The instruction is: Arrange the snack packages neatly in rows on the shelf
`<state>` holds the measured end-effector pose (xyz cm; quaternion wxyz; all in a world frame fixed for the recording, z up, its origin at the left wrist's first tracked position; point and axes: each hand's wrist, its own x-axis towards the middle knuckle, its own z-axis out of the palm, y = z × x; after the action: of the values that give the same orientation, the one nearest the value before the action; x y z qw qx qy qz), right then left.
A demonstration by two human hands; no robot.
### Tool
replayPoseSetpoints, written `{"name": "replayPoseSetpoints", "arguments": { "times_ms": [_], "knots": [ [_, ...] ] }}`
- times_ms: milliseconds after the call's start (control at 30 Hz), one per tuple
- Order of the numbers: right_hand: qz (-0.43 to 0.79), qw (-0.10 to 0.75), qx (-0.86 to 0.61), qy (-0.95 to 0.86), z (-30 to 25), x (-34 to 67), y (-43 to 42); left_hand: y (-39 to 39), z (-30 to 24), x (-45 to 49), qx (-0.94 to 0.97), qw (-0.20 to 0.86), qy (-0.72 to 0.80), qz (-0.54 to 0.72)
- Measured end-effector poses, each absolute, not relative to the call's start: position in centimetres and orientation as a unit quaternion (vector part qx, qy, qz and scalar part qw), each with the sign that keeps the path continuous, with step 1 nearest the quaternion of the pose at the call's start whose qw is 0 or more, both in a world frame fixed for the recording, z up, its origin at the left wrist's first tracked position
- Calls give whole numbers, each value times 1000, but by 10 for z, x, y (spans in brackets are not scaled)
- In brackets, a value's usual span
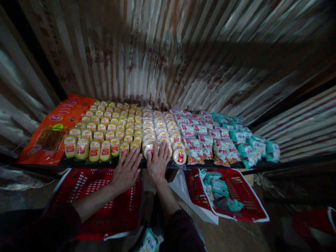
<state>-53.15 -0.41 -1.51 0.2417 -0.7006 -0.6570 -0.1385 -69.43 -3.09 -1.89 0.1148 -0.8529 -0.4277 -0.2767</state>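
Note:
A dark shelf [210, 164] carries rows of small wrapped snack packets. My left hand [126, 171] lies open and flat at the shelf's front edge, its fingertips touching the front yellow packets [105, 148]. My right hand [158, 160] is open too, fingers spread flat against the front of the pale round packets [157, 131]. Neither hand holds anything. Red-and-white striped packets [195, 148] and teal packets [249, 145] fill the right part of the shelf.
Large orange bags [49, 136] lie at the shelf's left end. Below the shelf stand two red plastic baskets: one [86, 185] under my left arm, another [236, 196] at the right holding several teal packets. Corrugated striped panels form the back wall.

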Motion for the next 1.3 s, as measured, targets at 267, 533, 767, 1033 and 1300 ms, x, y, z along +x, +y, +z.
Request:
{"name": "replayPoseSetpoints", "arguments": {
  "times_ms": [267, 533, 767, 1033, 1300],
  "knots": [
    [-139, 238, -701, -657, -13, -535, -3, -25, -25, -704, -846, 110, -448, -266],
    [-143, 249, -696, -658, -14, -536, -3, -22, -26, -698, -838, 116, -447, -290],
    [-145, 243, -692, -664, -12, -537, -4, -17, -24, -700, -847, 102, -444, -274],
    [-153, 235, -691, -667, -16, -536, -3, -15, -25, -700, -851, 99, -454, -246],
    [-149, 242, -681, -675, -16, -536, -6, -15, -23, -701, -860, 95, -440, -243]
  ]
}}
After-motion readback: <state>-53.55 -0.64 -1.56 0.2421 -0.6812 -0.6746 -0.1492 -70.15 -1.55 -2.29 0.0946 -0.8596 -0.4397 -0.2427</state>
